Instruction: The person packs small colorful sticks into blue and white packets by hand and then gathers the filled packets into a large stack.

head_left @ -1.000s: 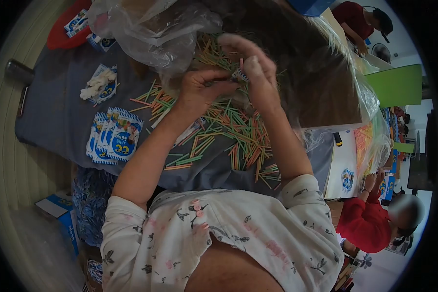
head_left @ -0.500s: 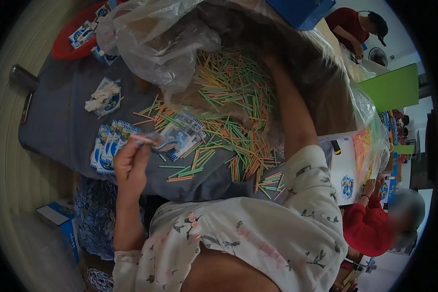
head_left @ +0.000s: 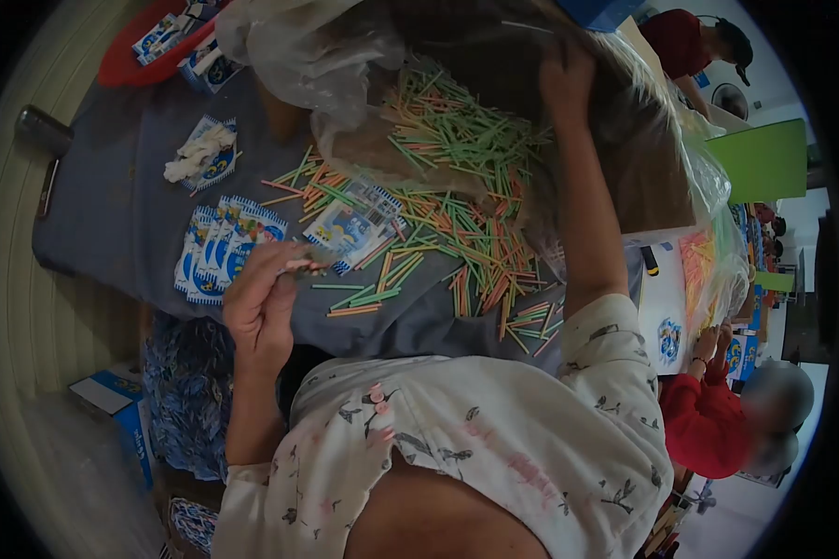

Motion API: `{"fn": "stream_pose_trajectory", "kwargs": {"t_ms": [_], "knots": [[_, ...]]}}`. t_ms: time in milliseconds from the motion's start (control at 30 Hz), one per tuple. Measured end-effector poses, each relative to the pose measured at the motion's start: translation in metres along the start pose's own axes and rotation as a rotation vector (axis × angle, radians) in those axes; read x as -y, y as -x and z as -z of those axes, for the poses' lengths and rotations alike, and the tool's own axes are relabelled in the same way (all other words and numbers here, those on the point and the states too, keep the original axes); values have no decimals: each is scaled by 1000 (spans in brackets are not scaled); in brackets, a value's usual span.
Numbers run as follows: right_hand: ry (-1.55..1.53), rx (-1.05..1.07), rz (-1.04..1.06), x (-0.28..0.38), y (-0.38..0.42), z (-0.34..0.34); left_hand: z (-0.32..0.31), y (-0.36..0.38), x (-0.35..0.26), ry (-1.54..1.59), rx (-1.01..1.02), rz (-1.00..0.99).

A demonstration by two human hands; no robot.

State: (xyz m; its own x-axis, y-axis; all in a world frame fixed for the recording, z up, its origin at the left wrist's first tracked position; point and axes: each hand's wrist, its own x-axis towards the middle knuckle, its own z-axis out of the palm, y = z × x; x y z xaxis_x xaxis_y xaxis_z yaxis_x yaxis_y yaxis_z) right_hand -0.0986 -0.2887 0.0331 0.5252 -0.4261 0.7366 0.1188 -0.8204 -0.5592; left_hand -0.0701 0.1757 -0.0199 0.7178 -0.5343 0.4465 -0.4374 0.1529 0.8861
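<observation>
My left hand [head_left: 263, 293] is closed in a pinch over the front of the table. Short coloured sticks [head_left: 309, 265] poke out of its fingertips, seen nearly end-on. Just past them lies a printed blue-and-white packet [head_left: 356, 224], among loose sticks. Beside the hand, several blue-and-white packets [head_left: 224, 250] overlap in a row. My right hand [head_left: 567, 79] reaches far into a cardboard box [head_left: 639, 182] lined with clear plastic, its fingers in shadow at the back. A heap of green, orange and yellow sticks [head_left: 466, 140] spills from the box mouth onto the grey cloth [head_left: 112, 214].
Crumpled white material [head_left: 200, 154] lies on another packet. A red basin [head_left: 126, 56] holding small boxes stands at the far left, near a dark cylinder [head_left: 45, 130]. At right, a person in red [head_left: 708, 424] works at a white table [head_left: 657, 312]; another person [head_left: 680, 47] is farther back.
My right hand has shifted to the right inside the box and shows more. My left hand has turned, so its sticks now point away. The view has shifted slightly.
</observation>
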Motion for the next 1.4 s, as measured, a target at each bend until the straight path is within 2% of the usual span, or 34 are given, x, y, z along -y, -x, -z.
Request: {"fn": "stream_pose_trajectory", "kwargs": {"t_ms": [67,100,167,200,267,300,333,400,433,500,633,700,733,767,833,900,967,1000,1067,1133,1200,1233,1333,1400], "knots": [[568,231,215,-66,-4,-5,-8,-1,5,81,39,-10],[561,236,219,-54,2,-10,-11,-1,5,87,38,38],[633,22,387,6,19,-24,-17,-8,7,38,-6,-32],[617,35,389,35,28,-29,-19,-10,8,-11,-31,-99],[25,94,153,101,53,-36,-24,-19,10,-95,-9,-136],[-214,242,131,138,69,-41,-28,-22,11,-168,23,-192],[-450,382,109,170,86,-47,-36,-21,10,-67,-10,-141],[-308,722,416,203,115,-60,-37,-18,15,-44,-10,-128],[-304,719,414,209,120,-64,-39,-18,16,-7,-6,-120],[-109,821,504,214,125,-66,-33,-16,17,-17,-34,-103],[-53,675,534,224,116,-57,-29,-11,1,13,-83,-136],[-213,940,342,221,141,-78,-33,-6,9,46,-92,-113],[-247,961,268,222,131,-72,-34,-4,11,75,-122,-89],[-255,966,275,219,127,-69,-33,-4,12,68,-133,-88],[-672,658,-62,213,125,-67,-26,1,13,67,-93,-107],[-719,617,-122,215,120,-64,-26,6,13,102,-114,-26],[-541,594,99,215,122,-60,-28,5,18,117,-123,-106],[-549,598,104,215,124,-57,-27,3,16,81,-125,-134],[-360,590,460,212,133,-55,-27,6,15,103,-117,-115],[-338,635,458,210,150,-64,-26,11,13,119,-110,-96],[-304,662,454,216,156,-69,-27,11,11,-35,-86,-181],[-308,689,457,219,156,-67,-28,16,10,-37,-146,-141],[-281,657,409,225,155,-63,-5,10,9,-419,-233,-128],[-273,605,379,214,149,-52,18,1,21,-841,-216,-152]]}}
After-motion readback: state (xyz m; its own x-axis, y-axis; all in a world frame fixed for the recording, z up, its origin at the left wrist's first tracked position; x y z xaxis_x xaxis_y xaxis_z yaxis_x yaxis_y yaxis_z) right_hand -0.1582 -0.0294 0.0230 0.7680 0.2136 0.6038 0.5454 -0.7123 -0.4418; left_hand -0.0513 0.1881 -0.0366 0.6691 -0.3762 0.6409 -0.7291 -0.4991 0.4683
